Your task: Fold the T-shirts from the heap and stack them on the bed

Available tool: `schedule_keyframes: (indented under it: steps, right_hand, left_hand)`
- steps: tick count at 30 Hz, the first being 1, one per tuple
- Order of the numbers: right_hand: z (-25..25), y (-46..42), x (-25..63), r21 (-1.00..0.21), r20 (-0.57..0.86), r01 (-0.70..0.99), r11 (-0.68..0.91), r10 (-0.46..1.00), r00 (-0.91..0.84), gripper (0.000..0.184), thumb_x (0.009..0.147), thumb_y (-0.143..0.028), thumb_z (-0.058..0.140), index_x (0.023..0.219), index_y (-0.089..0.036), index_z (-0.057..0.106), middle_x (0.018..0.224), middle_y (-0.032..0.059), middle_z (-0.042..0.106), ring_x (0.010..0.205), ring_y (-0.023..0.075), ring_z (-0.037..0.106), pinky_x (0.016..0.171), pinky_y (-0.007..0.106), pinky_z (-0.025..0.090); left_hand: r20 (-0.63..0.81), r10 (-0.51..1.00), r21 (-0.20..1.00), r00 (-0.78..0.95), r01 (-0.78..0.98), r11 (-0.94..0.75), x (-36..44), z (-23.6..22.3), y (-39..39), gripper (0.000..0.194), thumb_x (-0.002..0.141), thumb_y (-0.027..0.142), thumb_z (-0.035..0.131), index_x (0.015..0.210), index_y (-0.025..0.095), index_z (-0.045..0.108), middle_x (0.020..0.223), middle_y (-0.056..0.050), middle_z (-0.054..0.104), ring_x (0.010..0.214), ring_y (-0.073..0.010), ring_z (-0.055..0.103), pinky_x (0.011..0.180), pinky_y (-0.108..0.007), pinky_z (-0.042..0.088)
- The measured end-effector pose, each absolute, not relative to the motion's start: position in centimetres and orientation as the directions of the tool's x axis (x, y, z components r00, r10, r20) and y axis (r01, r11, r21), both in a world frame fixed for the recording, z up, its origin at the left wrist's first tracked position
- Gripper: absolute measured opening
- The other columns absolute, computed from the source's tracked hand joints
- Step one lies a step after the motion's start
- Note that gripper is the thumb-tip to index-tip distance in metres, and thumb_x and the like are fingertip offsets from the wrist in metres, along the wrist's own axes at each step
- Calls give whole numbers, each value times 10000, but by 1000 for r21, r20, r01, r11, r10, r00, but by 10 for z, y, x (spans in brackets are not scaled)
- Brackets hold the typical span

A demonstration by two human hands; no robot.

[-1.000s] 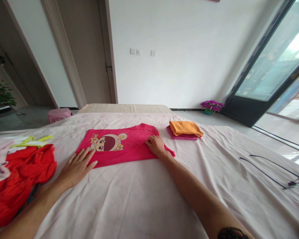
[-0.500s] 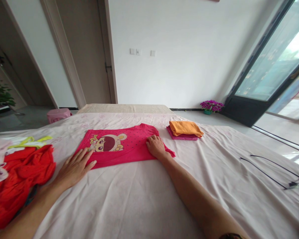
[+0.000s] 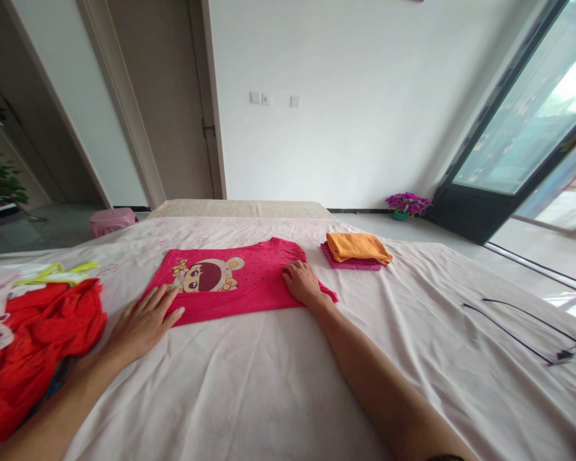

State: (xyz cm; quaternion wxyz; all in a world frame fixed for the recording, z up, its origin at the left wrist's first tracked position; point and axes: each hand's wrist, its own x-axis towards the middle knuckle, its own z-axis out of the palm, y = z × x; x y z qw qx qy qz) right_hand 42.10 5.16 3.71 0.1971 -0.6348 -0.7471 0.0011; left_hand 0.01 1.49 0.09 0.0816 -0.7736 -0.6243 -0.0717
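A pink-red shirt [image 3: 254, 275] with dark dots and a cartoon print lies spread on the pale sheet, folded into a wide flat shape. My left hand [image 3: 146, 320] rests flat across its lower left corner, fingers stretched and thumb apart. Toward the shirt's right side, my right hand [image 3: 303, 282] is on the cloth with bent fingers closed against it; the fingertips are partly hidden. Just beyond that hand sits a small stack of folded clothes, an orange garment [image 3: 358, 246] over a magenta one [image 3: 338, 262].
Crumpled red clothing [image 3: 72, 320] and paler garments lie heaped at the left. Eyeglasses [image 3: 564, 354] rest on the sheet [image 3: 249, 390] at the right. Behind are a pink stool [image 3: 112, 221], potted purple flowers [image 3: 408, 203] and a white wall.
Both hands stay nearly in place on the shirt. The shirt and the folded stack look the same.
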Motion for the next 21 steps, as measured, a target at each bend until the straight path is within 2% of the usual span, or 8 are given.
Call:
schedule_keyframes:
  steps: [6, 10, 13, 17, 21]
  right_hand:
    - [40, 50, 422, -251, 312, 933, 258, 934, -174, 246, 991, -307, 486, 1120, -238, 683, 1157, 70, 637, 1096, 199, 540, 981, 309, 368]
    - [41, 51, 422, -263, 312, 922, 284, 929, -197, 203, 972, -296, 520, 1047, -218, 692, 1104, 66, 656, 1059, 192, 556, 961, 298, 375]
    - [42, 52, 422, -278, 303, 915, 292, 931, -205, 170, 957, -267, 534, 984, -207, 690, 1056, 61, 665, 1017, 184, 570, 932, 288, 385]
    - [42, 51, 421, -296, 297, 913, 281, 935, -192, 151, 941, -238, 537, 961, -204, 682, 1052, 61, 670, 997, 181, 579, 896, 276, 393]
    - [42, 51, 422, -304, 313, 914, 267, 935, -169, 160, 947, -230, 515, 946, -195, 671, 1027, 65, 676, 977, 178, 591, 871, 264, 399]
  left_hand:
    - [295, 931, 10, 214, 974, -227, 0, 1, 21, 615, 950, 490, 312, 1434, 173, 524, 1513, -142, 488, 1407, -298, 438, 1112, -468, 374]
    - [336, 919, 123, 207, 958, -261, -4, 5, 27, 548, 940, 474, 347, 1318, 175, 608, 1419, -111, 588, 1310, -262, 544, 1077, -384, 424]
    - [358, 917, 197, 175, 946, -257, -5, 11, 29, 428, 921, 447, 393, 1172, 199, 634, 1251, -79, 689, 1151, -238, 638, 964, -338, 481]
    - [352, 926, 192, 137, 958, -214, -1, 18, 28, 300, 915, 433, 410, 989, 217, 603, 1045, -63, 728, 952, -230, 677, 816, -329, 488]
    - [380, 919, 149, 109, 973, -177, 3, 25, 24, 294, 938, 420, 377, 960, 223, 594, 994, -64, 728, 893, -233, 676, 781, -335, 473]
